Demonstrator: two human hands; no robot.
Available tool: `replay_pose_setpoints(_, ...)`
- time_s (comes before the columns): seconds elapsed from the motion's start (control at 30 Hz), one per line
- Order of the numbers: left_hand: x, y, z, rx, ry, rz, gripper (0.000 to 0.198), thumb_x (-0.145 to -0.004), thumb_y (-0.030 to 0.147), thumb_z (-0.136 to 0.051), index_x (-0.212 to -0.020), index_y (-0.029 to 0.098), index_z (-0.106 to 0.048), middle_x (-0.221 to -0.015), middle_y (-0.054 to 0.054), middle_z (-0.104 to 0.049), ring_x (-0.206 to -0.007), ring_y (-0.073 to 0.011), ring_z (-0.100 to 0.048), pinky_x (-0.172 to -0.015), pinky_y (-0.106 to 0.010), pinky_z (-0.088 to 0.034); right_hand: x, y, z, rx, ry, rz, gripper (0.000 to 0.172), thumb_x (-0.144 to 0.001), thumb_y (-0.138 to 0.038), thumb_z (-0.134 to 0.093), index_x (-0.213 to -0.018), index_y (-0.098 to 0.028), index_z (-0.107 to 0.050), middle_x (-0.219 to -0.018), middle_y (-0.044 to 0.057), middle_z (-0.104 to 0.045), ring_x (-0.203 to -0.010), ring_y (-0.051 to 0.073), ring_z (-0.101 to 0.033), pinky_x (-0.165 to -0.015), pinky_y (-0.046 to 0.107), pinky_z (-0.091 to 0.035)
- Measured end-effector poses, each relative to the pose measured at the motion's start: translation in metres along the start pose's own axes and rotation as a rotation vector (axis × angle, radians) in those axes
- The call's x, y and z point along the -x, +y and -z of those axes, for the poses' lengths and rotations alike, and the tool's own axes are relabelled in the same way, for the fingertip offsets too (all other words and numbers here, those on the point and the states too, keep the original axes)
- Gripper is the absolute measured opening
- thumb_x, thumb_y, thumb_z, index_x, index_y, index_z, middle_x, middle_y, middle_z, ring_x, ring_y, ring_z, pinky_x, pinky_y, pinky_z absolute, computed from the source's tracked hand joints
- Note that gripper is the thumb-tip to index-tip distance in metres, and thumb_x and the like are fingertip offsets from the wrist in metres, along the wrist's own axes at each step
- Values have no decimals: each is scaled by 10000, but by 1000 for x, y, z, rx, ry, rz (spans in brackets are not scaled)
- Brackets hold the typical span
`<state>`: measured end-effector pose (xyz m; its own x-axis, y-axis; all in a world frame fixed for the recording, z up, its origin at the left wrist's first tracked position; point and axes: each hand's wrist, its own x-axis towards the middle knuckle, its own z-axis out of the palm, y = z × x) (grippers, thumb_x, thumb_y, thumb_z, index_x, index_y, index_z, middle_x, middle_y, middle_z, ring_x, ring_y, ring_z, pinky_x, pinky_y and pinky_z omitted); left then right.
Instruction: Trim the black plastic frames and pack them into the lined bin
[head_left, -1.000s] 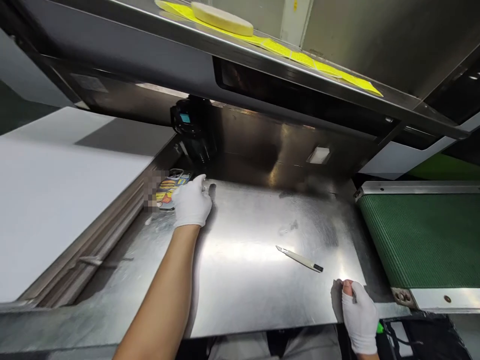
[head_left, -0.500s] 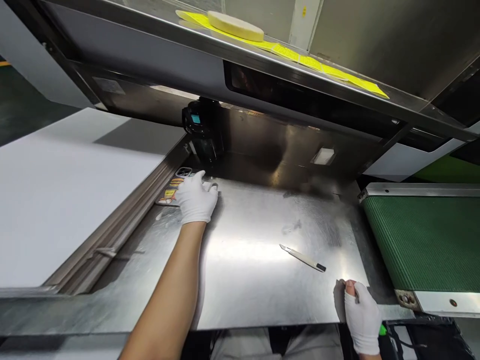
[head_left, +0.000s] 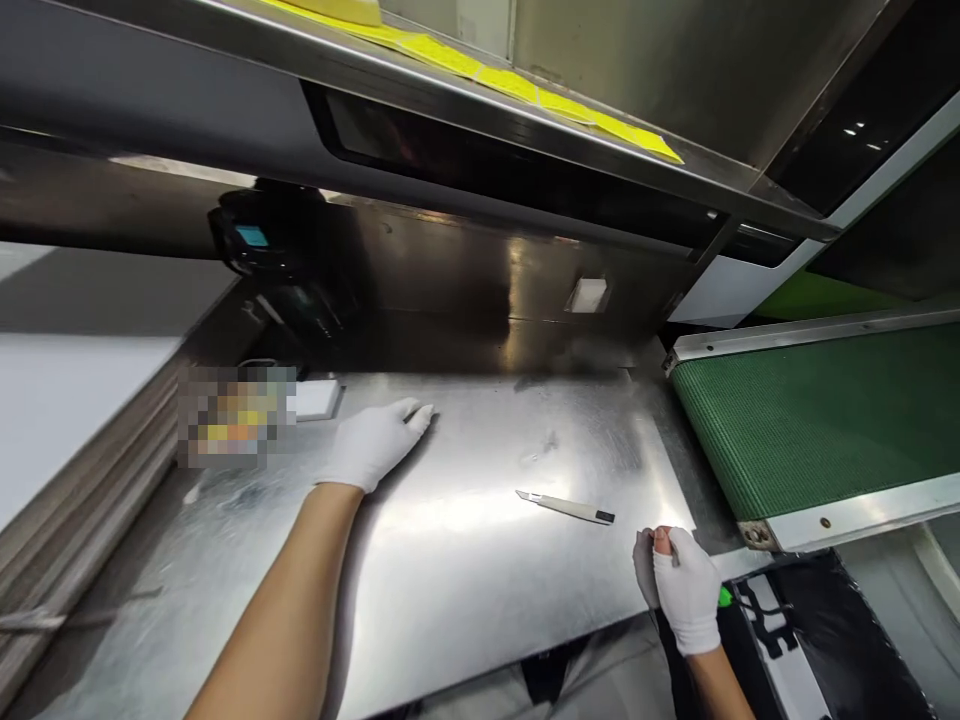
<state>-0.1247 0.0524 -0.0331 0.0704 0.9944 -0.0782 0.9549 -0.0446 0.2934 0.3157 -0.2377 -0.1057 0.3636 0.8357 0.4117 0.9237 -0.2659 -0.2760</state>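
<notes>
— What is seen from the head view at the left hand (head_left: pixel 373 443)?
— It is laid flat, grip open, on the steel counter (head_left: pixel 465 560), near a white block (head_left: pixel 316 399).
— And the right hand (head_left: pixel 684 590)?
— It is closed over the counter's edge; the knife (head_left: pixel 566 507) is left untouched nearby.

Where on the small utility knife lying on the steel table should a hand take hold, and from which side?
Probably the cream handle of the utility knife, near its dark right-hand end. It lies flat with the bare blade pointing left, so come from above on the right, where the right hand is nearest.
</notes>
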Motion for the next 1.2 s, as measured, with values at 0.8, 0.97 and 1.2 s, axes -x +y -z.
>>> replay_pose_setpoints(0.8,-2,-12,4,-51,232,175,422,-1025,414,-396,-1085,204,-757,-1123,-170,-787,-1025,-372,-717,-826,-445,-519,8,5,-5,59,-30,-19,638,-1125,-651,-333,-851,-236,-732,-746,64,-751,-641,220,-683,-608,306,-396)
replay_pose_setpoints(0.97,-1,-25,1,-35,309,163,432,-1006,396,-452,-1241,181,-743,-1342,-183,-727,-1248,-384,-646,-964,-483,-526,12,14,-9,103,-69,-88,667,-1083,-722,-328,-901,-247,-759,-765,81,-764,-646,248,-700,-585,309,-401)
replay_pose_setpoints(1.2,-1,-27,-4,12,297,55,407,-995,380,-496,-1236,185,-759,-1351,-148,-737,-1285,-341,-634,-1057,-439,-502,12,17,-12,84,-76,-120,642,-1047,-721,-359,-883,-261,-776,-747,90,-763,-609,250,-684,-559,316,-403)
